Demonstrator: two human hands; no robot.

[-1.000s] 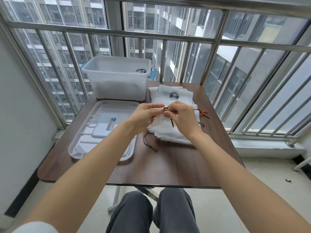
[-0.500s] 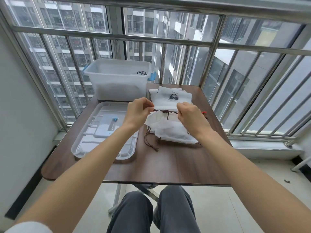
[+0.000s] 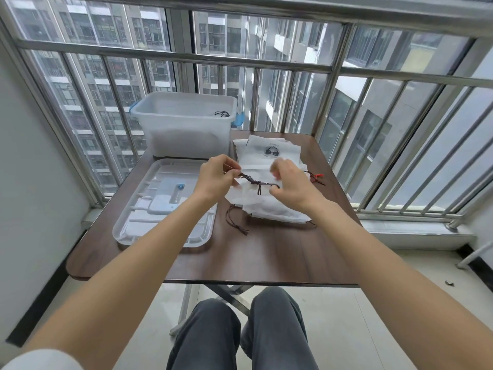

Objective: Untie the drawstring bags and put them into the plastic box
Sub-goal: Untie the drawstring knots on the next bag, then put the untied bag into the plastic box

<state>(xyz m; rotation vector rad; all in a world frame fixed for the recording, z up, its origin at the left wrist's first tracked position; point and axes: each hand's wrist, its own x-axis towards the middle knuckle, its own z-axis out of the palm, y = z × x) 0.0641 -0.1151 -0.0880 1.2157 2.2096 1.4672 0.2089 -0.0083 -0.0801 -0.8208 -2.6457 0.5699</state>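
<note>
The left hand (image 3: 216,177) pinches one end of a dark brown drawstring (image 3: 257,182), and the right hand (image 3: 289,182) pinches its other end, so the cord is stretched between them with a knot near its middle. Beneath it, a white drawstring bag (image 3: 240,192) is lifted off a pile of white drawstring bags (image 3: 272,209) toward the right edge of the brown table (image 3: 266,257). The translucent plastic box (image 3: 184,129) stands at the far left corner, and its lid (image 3: 165,209) lies flat just in front of it.
</note>
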